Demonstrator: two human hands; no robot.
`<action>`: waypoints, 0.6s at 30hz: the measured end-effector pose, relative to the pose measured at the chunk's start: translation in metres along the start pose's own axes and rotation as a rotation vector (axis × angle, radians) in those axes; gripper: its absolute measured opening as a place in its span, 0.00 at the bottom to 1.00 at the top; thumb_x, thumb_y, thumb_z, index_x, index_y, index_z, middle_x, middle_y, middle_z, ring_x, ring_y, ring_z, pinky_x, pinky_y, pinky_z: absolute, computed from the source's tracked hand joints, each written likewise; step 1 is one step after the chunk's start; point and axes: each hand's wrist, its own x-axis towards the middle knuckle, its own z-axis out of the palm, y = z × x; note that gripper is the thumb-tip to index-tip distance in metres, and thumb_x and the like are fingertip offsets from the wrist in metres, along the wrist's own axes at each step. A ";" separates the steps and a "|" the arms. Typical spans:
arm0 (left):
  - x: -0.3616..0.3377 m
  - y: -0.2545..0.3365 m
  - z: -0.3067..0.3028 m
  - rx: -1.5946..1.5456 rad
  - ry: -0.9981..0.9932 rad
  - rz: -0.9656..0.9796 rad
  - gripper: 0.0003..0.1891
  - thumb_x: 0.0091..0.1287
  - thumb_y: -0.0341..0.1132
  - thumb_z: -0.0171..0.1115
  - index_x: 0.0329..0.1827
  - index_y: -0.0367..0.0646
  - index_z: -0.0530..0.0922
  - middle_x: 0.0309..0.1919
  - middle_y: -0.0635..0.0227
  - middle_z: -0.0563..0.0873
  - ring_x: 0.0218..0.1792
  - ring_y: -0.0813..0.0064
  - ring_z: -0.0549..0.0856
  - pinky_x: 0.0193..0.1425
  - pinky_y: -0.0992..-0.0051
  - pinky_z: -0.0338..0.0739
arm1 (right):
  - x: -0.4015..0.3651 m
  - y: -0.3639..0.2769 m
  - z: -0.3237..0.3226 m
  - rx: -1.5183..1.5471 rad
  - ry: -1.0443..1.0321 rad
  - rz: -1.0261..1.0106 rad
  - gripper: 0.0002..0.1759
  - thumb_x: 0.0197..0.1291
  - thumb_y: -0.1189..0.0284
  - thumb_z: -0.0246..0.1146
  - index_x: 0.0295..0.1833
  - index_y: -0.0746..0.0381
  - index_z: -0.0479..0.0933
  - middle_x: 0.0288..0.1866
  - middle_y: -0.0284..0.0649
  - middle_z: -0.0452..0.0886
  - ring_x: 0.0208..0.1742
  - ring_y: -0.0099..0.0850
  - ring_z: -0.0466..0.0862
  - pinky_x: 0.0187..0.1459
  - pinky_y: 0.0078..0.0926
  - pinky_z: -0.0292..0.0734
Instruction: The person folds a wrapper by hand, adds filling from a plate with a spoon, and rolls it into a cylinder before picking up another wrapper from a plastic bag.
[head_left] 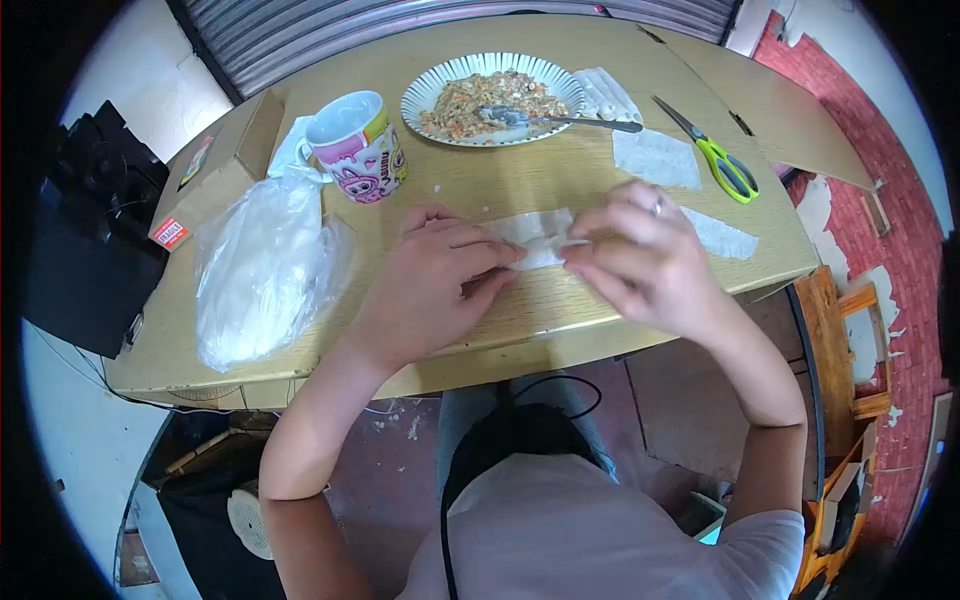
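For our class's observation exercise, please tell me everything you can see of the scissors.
The scissors lie flat on the right of the table, tips pointing up and leftward in the picture. The blades look metallic; the looped handles look plastic, bright green with dark grey inside. Nobody holds them. A pale sheet lies close beside them; whether they touch is unclear.

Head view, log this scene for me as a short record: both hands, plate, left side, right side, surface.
Left hand grip: fingertips at the left end of a small white sheet
Right hand grip: motion-blurred, fingertips at the sheet's right end
Plate: holds chopped food and a spoon
Left side: upright mug; plastic bag; cardboard box behind the bag
Right side: green-handled scissors; a loose white sheet beside them
Surface: yellowish table
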 end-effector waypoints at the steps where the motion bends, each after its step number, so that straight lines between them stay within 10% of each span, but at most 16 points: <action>1: 0.000 -0.001 0.000 0.007 -0.004 0.001 0.09 0.66 0.33 0.74 0.48 0.49 0.91 0.44 0.70 0.93 0.47 0.68 0.89 0.67 0.63 0.71 | -0.002 -0.006 0.001 -0.157 0.000 -0.060 0.08 0.55 0.74 0.72 0.42 0.57 0.91 0.46 0.35 0.86 0.49 0.34 0.84 0.50 0.35 0.80; 18: 0.003 0.000 -0.009 -0.006 -0.093 -0.083 0.15 0.65 0.34 0.76 0.54 0.47 0.87 0.45 0.71 0.93 0.49 0.68 0.88 0.64 0.65 0.70 | 0.007 -0.015 0.029 -0.206 -0.003 0.006 0.07 0.60 0.73 0.70 0.43 0.63 0.86 0.43 0.37 0.83 0.49 0.37 0.83 0.54 0.34 0.76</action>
